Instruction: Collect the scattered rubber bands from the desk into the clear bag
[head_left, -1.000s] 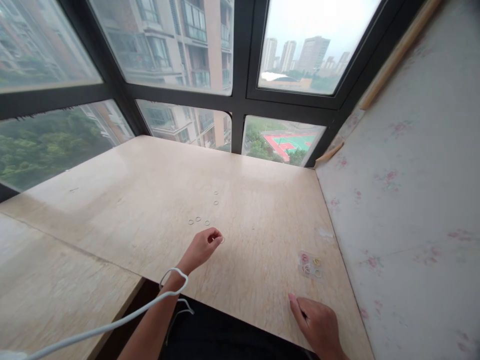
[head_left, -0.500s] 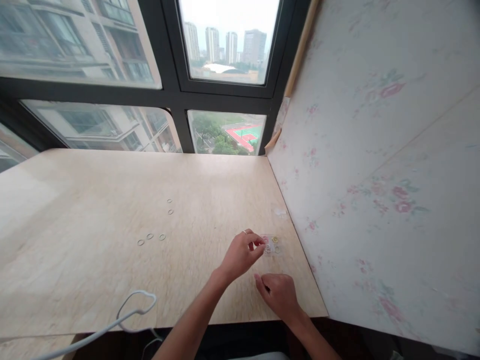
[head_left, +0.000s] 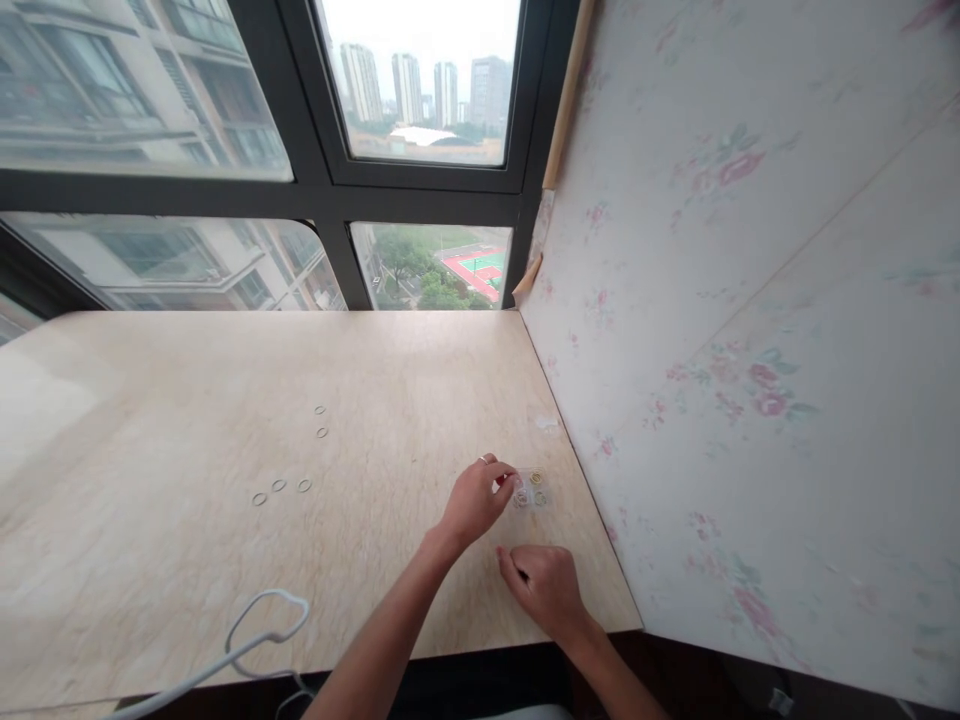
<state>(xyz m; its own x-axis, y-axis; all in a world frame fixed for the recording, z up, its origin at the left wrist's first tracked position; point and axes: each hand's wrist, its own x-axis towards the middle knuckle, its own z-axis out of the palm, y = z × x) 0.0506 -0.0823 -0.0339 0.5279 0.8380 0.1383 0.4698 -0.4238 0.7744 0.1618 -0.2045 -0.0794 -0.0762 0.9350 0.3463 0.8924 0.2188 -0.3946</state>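
On the cream marbled worktop [head_left: 397,390], our right hand [head_left: 546,590] lies near with fingers curled in; our left hand [head_left: 480,497] meets the small clear plastic box [head_left: 548,491] at right, and we cannot tell whether its fingers pinch anything. We judge the box light, stiff and slippery, best held by opposite walls; the thin silvery rings [head_left: 279,485] at left, light, suit an edge pinch.

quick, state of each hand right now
Left hand: fingers curled at the clear plastic box; cannot tell if it grips anything.
Right hand: closed in a loose fist, inside hidden.
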